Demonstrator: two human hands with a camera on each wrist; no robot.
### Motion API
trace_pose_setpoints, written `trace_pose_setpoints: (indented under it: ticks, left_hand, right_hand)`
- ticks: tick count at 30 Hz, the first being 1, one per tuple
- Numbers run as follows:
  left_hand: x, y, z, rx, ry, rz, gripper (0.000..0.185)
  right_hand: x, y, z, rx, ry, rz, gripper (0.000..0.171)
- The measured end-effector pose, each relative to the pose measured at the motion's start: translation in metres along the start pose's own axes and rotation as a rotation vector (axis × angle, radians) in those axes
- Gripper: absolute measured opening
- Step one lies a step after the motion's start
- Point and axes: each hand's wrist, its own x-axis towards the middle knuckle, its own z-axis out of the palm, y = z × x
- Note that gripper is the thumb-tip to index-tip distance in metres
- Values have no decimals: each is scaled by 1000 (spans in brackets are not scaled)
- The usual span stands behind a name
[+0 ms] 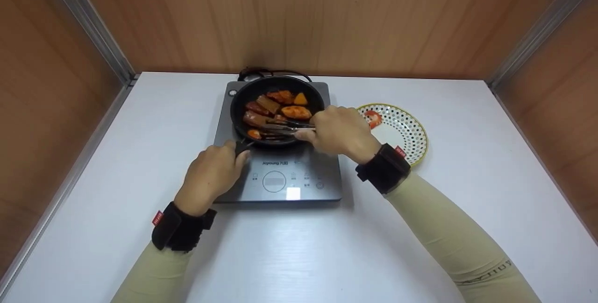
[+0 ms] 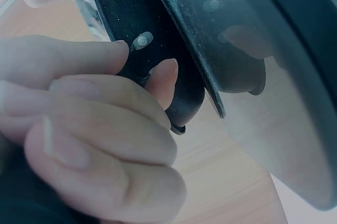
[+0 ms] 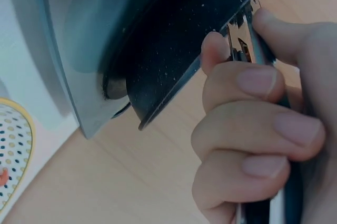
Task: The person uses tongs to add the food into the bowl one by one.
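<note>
My left hand [image 1: 210, 174] grips the black handle [image 1: 243, 146] of a frying pan [image 1: 261, 87] that sits on an induction cooktop [image 1: 243, 191]. In the left wrist view, its fingers curl just below the pan's riveted side. My right hand [image 1: 343, 132] holds metal tongs [image 1: 280, 129] over the near right rim, their ends reaching in among the food. In the right wrist view, fingers wrap around the tongs' dark handles. Brown strips [image 1: 256, 118], an orange piece [image 1: 296, 112] and a yellow wedge [image 1: 300, 99] lie in the pan. The tongs partly cover the nearest pieces.
Right of the cooktop, partly behind my right wrist, stands a dotted plate [image 1: 416, 139] with a yellow rim. An orange-red shrimp-like piece [image 1: 373, 118] lies on it. A black cable [image 1: 289, 72] runs behind the cooktop. Wooden panels [image 1: 327, 23] enclose the white table [image 1: 275, 256].
</note>
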Motion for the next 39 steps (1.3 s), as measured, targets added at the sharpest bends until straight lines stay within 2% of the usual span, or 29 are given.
trace_pose_setpoints:
  ticks: [8, 12, 16, 22, 27, 33, 39]
  left_hand:
    - [-1, -1, -1, -16, -12, -17, 33]
    - [0, -1, -1, -15, -17, -17, 33]
    - [0, -1, -1, -9, -13, -6, 33]
    - [-1, -3, -1, 0, -3, -7, 33]
    - [-2, -5, -2, -3, 5, -13, 33]
    - [0, -5, -1, -13, 4, -6, 33]
    - [0, -7, 0, -16, 5, -5, 33]
  right_hand:
    - [-16, 28, -16, 32, 83, 26, 62]
    - [-28, 58, -22, 37, 137, 52, 63]
    - [-42, 95, -21, 38, 153, 118, 65]
    - [-55, 146, -9, 11, 122, 218, 76]
    - [-58, 176, 6, -8, 82, 290, 72]
    - [-56, 195, 19, -4, 37, 333, 73]
    - [-51, 199, 28, 1, 5, 348, 78]
